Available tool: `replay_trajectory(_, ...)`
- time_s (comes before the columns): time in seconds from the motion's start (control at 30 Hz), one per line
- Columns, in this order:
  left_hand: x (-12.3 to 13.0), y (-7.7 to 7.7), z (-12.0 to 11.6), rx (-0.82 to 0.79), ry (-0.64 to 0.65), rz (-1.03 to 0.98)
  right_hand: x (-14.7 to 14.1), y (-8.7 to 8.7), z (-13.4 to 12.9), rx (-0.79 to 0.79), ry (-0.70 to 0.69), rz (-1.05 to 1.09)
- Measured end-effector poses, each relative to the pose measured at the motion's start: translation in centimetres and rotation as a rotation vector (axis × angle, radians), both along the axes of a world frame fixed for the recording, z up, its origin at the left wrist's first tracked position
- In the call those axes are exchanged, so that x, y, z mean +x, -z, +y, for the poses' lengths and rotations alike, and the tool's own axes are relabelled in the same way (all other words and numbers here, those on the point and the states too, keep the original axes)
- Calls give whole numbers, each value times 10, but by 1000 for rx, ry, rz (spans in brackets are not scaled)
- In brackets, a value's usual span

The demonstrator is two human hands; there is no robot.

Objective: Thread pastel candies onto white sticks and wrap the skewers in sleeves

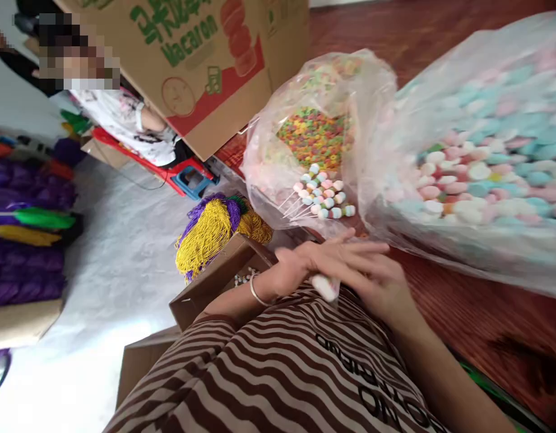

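My left hand (292, 269), with a bracelet on the wrist, meets my right hand (384, 285) in front of my striped shirt. Their fingers cross, look mostly stretched out and are smeared by motion. Just below the crossed fingers shows a small white and pink piece (325, 287), perhaps in clear film. Which hand grips it is hidden. Beyond my hands, several marshmallow skewers (323, 195) with thin white sticks lie on a clear plastic bag (264, 195).
Small ring-shaped candies (316, 135) fill the nearer bag. Right of it, a large clear bag holds pastel marshmallows (508, 162). A large carton (206, 78) stands behind, an open carton (201, 282) at left. Yellow cord bundles (208, 234) lie near it. Another person (124, 120) sits back left.
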State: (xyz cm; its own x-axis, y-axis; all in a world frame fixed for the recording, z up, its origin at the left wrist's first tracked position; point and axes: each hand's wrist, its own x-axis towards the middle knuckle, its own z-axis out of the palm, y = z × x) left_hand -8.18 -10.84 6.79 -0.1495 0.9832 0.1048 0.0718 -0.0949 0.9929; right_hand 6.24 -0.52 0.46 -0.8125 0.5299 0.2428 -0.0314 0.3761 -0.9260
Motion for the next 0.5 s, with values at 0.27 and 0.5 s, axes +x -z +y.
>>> replay_trajectory(0.27,-7,64,-42,-276,-239,-594,-33,-3,0,284,7,116)
replay_trajectory(0.5,-40,96,-61,-124,-898,-883,-68,23,-37,801,-463,157)
